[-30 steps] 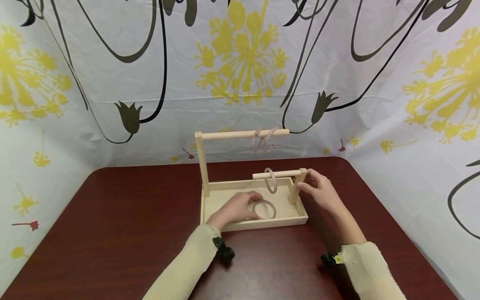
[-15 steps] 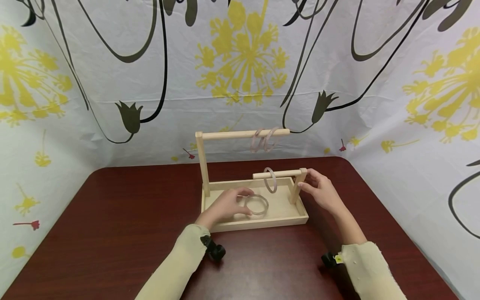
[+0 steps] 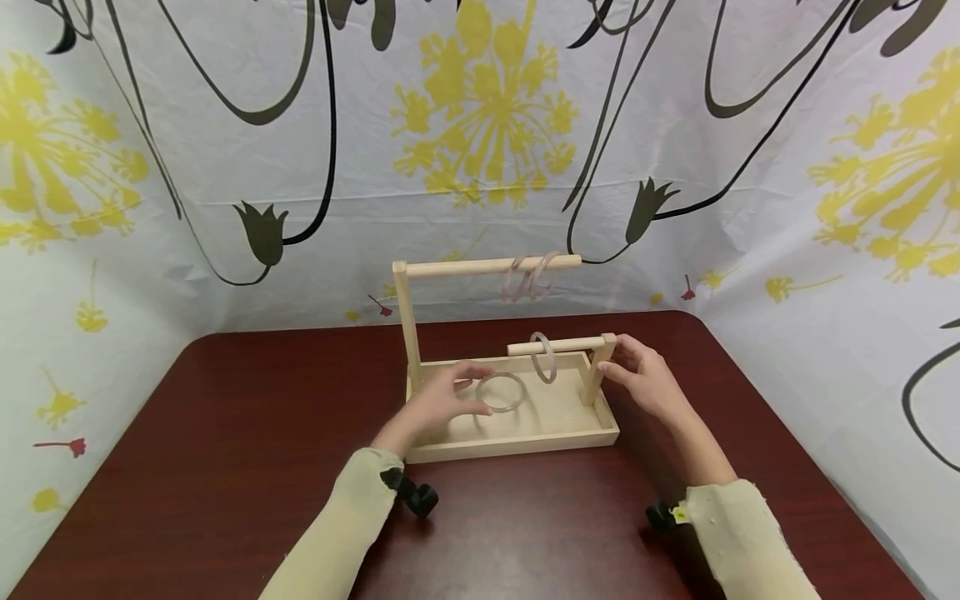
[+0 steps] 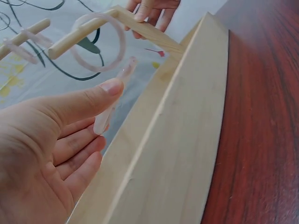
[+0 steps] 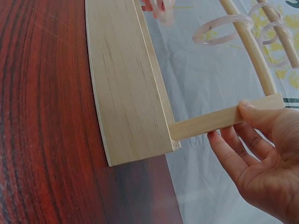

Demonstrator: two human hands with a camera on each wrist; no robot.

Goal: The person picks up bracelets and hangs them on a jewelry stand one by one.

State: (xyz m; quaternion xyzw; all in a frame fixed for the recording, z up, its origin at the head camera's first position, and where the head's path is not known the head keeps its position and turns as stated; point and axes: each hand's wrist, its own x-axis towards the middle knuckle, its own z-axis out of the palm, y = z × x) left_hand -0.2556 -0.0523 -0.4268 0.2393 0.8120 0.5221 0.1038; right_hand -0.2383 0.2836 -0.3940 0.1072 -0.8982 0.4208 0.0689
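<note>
Between its thumb and fingers, my left hand (image 3: 441, 400) pinches a pale, translucent bangle (image 4: 104, 120) above the tray of a wooden jewelry stand (image 3: 517, 447). My right hand (image 3: 648, 382) grips the stand's short right post (image 5: 210, 122), thumb on one side and fingers on the other. A second bangle (image 3: 552, 368) hangs on the lower bar (image 3: 577, 344) attached to that post. Higher up, two pinkish bangles (image 3: 510, 285) hang near the free end of the upper bar (image 3: 457, 267), which reaches right from the tall left post (image 3: 408, 325).
The stand sits on a dark red-brown wooden table (image 3: 247, 433). Behind and at both sides hangs a white cloth (image 3: 337, 292) with yellow and dark floral prints. The lower bar's free end points left, toward my left hand.
My left hand has moved left and slightly up with the bangle, away from the right part of the tray. My right hand has stayed on the post.
</note>
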